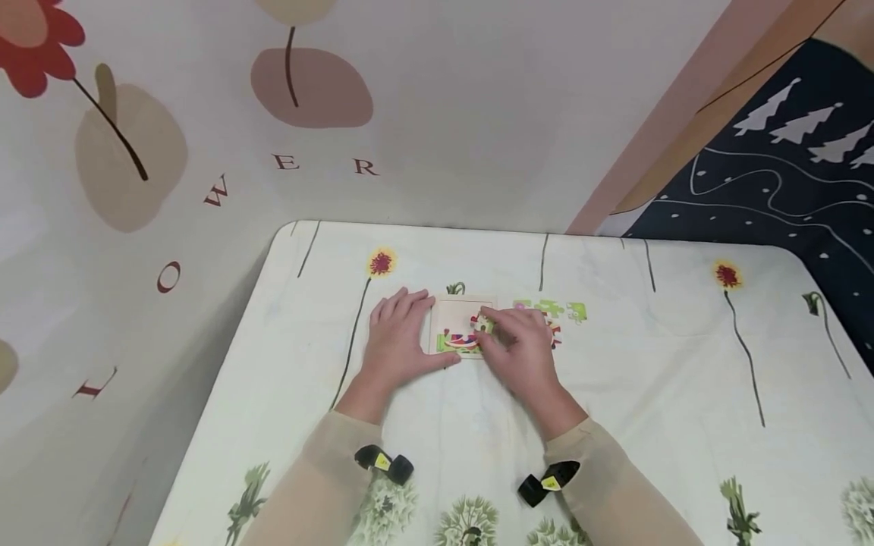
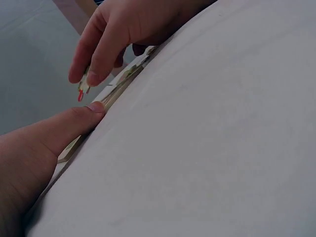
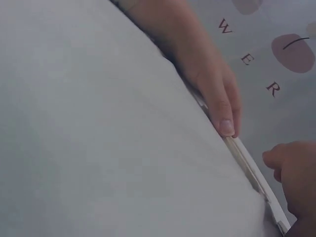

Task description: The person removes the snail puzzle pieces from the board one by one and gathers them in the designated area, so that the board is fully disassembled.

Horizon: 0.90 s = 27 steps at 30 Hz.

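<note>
A small square wooden puzzle tray [image 1: 452, 312] lies on the table, with fitted pieces showing a green and striped picture [image 1: 459, 343] along its lower part. My left hand [image 1: 394, 337] rests at the tray's left side, fingers stretched along that edge and thumb on the near edge. Between thumb and fingertips my right hand [image 1: 524, 345] pinches a jigsaw piece [image 1: 482, 324], green with red, over the tray's right part. In the left wrist view this piece [image 2: 81, 91] hangs above the tray, apart from it. The right hand hides part of the tray.
Several loose jigsaw pieces [image 1: 548, 307] lie right of the tray, some partly behind the right hand. A white flower-print cloth [image 1: 655, 364] covers the table. The table's far edge meets a printed wall hanging [image 1: 464, 167].
</note>
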{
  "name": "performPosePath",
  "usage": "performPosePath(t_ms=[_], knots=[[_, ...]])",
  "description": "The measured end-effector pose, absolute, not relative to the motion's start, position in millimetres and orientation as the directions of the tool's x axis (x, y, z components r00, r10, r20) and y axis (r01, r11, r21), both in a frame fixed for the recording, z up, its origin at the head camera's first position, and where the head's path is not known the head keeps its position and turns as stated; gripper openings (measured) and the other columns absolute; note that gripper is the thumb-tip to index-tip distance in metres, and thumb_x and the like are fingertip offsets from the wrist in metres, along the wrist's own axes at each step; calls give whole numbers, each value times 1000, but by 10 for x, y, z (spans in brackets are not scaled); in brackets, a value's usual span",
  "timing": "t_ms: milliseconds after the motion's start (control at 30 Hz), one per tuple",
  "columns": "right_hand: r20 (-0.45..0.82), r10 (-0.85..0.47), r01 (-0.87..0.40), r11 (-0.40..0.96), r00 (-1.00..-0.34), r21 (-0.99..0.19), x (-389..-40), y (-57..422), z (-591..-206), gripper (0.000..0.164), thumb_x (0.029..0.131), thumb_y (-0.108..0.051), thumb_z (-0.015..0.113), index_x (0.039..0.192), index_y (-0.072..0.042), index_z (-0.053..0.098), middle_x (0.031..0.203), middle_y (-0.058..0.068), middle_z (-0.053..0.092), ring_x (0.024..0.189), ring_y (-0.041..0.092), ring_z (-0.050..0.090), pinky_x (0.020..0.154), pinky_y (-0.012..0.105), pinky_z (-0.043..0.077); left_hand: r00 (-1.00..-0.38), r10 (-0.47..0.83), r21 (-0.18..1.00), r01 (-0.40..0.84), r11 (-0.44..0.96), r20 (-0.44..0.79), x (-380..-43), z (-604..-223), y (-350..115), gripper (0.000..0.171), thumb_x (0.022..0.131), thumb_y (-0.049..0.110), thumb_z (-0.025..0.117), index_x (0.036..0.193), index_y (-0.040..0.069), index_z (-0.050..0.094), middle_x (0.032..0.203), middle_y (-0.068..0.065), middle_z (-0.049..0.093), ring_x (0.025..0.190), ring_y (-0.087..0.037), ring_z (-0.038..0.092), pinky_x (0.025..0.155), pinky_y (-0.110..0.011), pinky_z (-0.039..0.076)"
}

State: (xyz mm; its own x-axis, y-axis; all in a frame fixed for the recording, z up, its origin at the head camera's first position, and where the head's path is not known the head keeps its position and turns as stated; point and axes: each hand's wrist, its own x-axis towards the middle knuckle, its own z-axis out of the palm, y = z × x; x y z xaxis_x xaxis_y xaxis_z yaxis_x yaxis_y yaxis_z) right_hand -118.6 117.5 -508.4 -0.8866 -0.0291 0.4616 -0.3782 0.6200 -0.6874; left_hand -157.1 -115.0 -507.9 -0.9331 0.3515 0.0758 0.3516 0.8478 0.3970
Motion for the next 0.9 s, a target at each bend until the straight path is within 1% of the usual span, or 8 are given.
performPosePath(t_ms=[133, 233, 367, 467, 600, 667, 767, 900], knots=[[468, 19, -371, 583, -883, -723, -1154, 1257, -5052, 39, 86, -8, 87, 124, -7, 80, 118, 10, 79, 118, 37, 58, 103, 54, 37, -934, 352, 401, 348, 847, 68, -1566, -5075, -1151, 108, 76, 75, 82, 158, 14, 49, 166, -5, 41, 159, -33, 22, 127, -58, 13], [460, 40, -361, 562, -887, -744, -1143, 1351, -5031, 39, 89, -6, 84, 128, -4, 78, 123, 13, 77, 114, 36, 58, 97, 50, 38, -934, 350, 404, 346, 847, 68, -1568, -5070, -1150, 108, 76, 75, 82, 159, 14, 49, 166, -5, 41, 159, -33, 22, 127, -58, 13], [426, 90, -313, 548, -900, -776, -1134, 1481, -5008, 38, 93, -4, 79, 131, -3, 75, 120, 12, 76, 109, 29, 57, 96, 45, 40, -935, 347, 416, 344, 842, 71, -1567, -5059, -1153, 108, 76, 73, 83, 159, 14, 49, 166, -4, 41, 159, -32, 21, 127, -58, 12], [437, 127, -301, 557, -890, -774, -1135, 1563, -5002, 38, 92, -3, 80, 130, -3, 77, 119, 10, 77, 109, 25, 57, 94, 40, 40, -936, 346, 421, 342, 840, 71, -1566, -5056, -1155, 108, 76, 73, 83, 159, 14, 49, 166, -4, 41, 159, -32, 21, 127, -57, 12], [506, 121, -358, 568, -854, -741, -1135, 1668, -4998, 38, 87, 2, 83, 124, -2, 78, 116, 12, 77, 106, 28, 57, 88, 34, 42, -936, 346, 412, 342, 845, 68, -1568, -5062, -1160, 109, 76, 74, 83, 159, 14, 48, 166, -4, 41, 159, -32, 21, 127, -58, 12], [510, 128, -360, 565, -850, -742, -1121, 1731, -5001, 38, 86, 4, 84, 123, -3, 79, 115, 11, 77, 105, 29, 57, 85, 33, 43, -936, 346, 411, 342, 845, 67, -1569, -5064, -1161, 109, 76, 74, 83, 159, 14, 47, 166, -4, 41, 159, -33, 21, 127, -58, 12], [447, 174, -298, 531, -877, -793, -1084, 1856, -5019, 38, 87, 5, 84, 122, -6, 79, 114, 11, 75, 105, 27, 56, 85, 32, 44, -935, 348, 413, 343, 844, 67, -1568, -5064, -1159, 109, 76, 74, 83, 159, 14, 47, 166, -4, 41, 159, -32, 21, 127, -58, 12], [267, 258, -128, 452, -929, -883, -1002, 2057, -5014, 37, 91, -2, 82, 126, -10, 78, 115, 7, 65, 106, 20, 52, 87, 30, 41, -936, 346, 412, 338, 846, 59, -1567, -5072, -1155, 109, 75, 74, 83, 160, 14, 47, 167, -4, 40, 159, -32, 21, 127, -57, 12]])
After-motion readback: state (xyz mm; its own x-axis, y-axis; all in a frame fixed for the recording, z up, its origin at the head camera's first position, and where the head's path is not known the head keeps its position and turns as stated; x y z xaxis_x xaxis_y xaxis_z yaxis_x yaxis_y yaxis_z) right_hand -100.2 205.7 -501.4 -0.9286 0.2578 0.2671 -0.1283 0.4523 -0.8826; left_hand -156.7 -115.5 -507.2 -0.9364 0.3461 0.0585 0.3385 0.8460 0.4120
